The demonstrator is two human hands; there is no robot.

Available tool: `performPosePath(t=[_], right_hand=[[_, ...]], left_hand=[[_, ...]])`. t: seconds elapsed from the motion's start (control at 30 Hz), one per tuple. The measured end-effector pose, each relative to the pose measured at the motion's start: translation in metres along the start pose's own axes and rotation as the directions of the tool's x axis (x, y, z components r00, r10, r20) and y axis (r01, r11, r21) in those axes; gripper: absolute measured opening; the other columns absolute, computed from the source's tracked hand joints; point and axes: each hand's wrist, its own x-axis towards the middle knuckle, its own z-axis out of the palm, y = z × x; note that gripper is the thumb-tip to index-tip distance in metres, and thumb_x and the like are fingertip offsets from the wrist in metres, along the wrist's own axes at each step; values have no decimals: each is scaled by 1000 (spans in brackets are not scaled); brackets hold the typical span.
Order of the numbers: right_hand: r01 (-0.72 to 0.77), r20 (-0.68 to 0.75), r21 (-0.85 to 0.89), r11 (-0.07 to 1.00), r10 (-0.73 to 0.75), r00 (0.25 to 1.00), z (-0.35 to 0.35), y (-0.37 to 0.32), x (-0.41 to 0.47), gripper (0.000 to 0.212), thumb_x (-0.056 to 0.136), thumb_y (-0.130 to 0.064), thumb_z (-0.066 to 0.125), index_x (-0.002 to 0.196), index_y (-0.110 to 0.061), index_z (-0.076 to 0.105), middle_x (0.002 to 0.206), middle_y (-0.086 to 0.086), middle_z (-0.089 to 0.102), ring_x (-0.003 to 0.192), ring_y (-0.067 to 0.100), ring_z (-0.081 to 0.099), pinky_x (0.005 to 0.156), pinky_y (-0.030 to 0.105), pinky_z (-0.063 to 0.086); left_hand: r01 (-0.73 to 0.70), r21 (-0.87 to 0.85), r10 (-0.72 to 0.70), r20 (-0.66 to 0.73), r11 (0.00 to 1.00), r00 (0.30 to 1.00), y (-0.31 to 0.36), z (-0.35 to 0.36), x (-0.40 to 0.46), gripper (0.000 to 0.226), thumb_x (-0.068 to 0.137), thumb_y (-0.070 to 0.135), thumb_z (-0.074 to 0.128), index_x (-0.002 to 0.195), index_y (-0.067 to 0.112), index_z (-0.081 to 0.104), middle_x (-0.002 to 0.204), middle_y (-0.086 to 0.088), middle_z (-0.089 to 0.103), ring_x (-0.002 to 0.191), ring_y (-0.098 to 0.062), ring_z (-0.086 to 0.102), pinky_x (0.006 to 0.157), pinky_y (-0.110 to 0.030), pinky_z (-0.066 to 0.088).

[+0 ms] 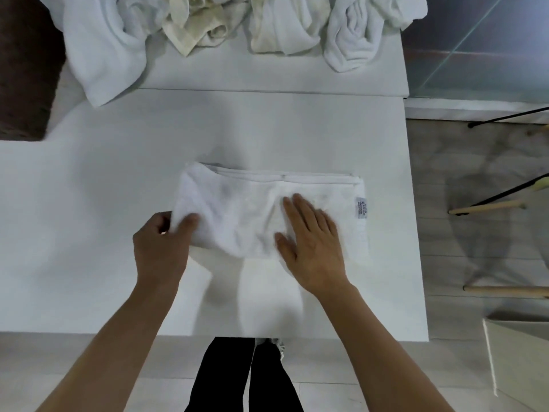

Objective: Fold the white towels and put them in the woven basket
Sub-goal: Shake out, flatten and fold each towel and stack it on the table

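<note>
Pinching the towel's left end, the fingers (190,220) of the left hand (160,245) were curled round a bunched fold, thumb hidden behind the cloth, while the right hand (312,239) lay flat on the towel (252,209) with its fingers straight and slightly spread, clamping nothing. The towel itself sat partly folded, a long band near the middle of the table (89,233), closer to its right edge than its left, with its hemmed edge toward the far side and a small label (361,208) at the right end.

The likeliest slip, as I judged it, was the layers sliding out of line when the left end came over: the cloth under the left hand was rumpled, not square, so a fold made from there could have landed skewed and trapped creases. If the flat hand lifted early, the whole band might have dragged left.

Unfolded towels (208,25) were heaped along the far edge (some cream rather than white), one draping off the far-left corner. A pale container (517,352) stood on the floor by the near-right corner; whether it was the woven basket I could not tell.
</note>
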Motion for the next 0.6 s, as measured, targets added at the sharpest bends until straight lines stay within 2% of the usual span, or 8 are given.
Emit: performPosePath(t=[0.07, 0.17, 0.27, 0.33, 0.4, 0.47, 0.53, 0.6], right_hand=[[1, -89, 47, 999, 3, 996, -11, 8, -5, 51, 99, -32, 57, 148, -17, 51, 155, 5, 48, 143, 23, 44, 114, 39, 35], [-64, -254, -17, 998, 58, 965, -27, 31, -25, 36, 94, -24, 62, 129, -16, 67, 132, 4, 63, 122, 29, 56, 99, 43, 44], [-69, -204, 21, 997, 72, 976, -23, 45, -49, 35, 94, -20, 63, 128, -13, 68, 129, 5, 65, 118, 30, 57, 97, 45, 46], [-88, -161, 70, 994, 98, 982, -19, 47, -58, 41, 95, -20, 62, 134, -13, 65, 135, 5, 63, 119, 29, 57, 101, 40, 45], [-115, -147, 113, 987, 131, 980, -18, 47, -58, 42, 94, -21, 61, 136, -15, 65, 136, 3, 62, 120, 27, 56, 102, 38, 44], [-129, -136, 139, 982, 148, 980, -19, 49, -55, 42, 94, -22, 61, 135, -17, 65, 135, 1, 62, 121, 27, 56, 102, 39, 44], [-117, -132, 163, 980, 139, 981, -21, 51, -54, 40, 94, -22, 60, 133, -17, 67, 134, 1, 63, 121, 25, 56, 101, 39, 44], [-113, -111, 231, 966, 141, 984, -23, 55, -53, 37, 94, -21, 58, 129, -18, 69, 132, -2, 64, 123, 17, 53, 101, 34, 43]], left_hand=[[-78, 51, 80, -47, 996, 996, 9, -1, -3, 18, 85, 31, 75, 95, 18, 67, 84, 6, 68, 73, -15, 61, 68, -32, 48], [-218, 162, 232, -75, 962, 970, 23, 4, -16, 19, 85, 32, 73, 96, 20, 63, 92, 4, 67, 77, -12, 61, 71, -27, 47], [-374, 193, 386, -23, 907, 922, 37, 18, -44, 21, 84, 29, 76, 100, 24, 63, 92, 10, 67, 77, -1, 62, 67, -14, 45], [-447, 139, 446, 40, 884, 894, 41, 36, -66, 24, 83, 27, 77, 102, 30, 63, 91, 18, 69, 79, 3, 65, 68, -13, 48], [-524, 127, 512, 114, 842, 851, 38, 58, -83, 29, 81, 27, 78, 104, 34, 62, 101, 18, 71, 88, -1, 67, 74, -21, 51], [-612, 129, 588, 183, 780, 788, 27, 84, -94, 30, 78, 21, 80, 104, 24, 63, 112, 15, 70, 97, -8, 65, 83, -29, 52], [-647, 117, 616, 219, 754, 757, 14, 109, -103, 30, 76, 16, 80, 102, 15, 66, 112, 13, 69, 103, -11, 59, 92, -40, 50], [-668, 138, 631, 235, 731, 740, 2, 127, -111, 29, 77, 17, 80, 102, 14, 65, 111, 11, 68, 108, -9, 54, 99, -48, 45]])
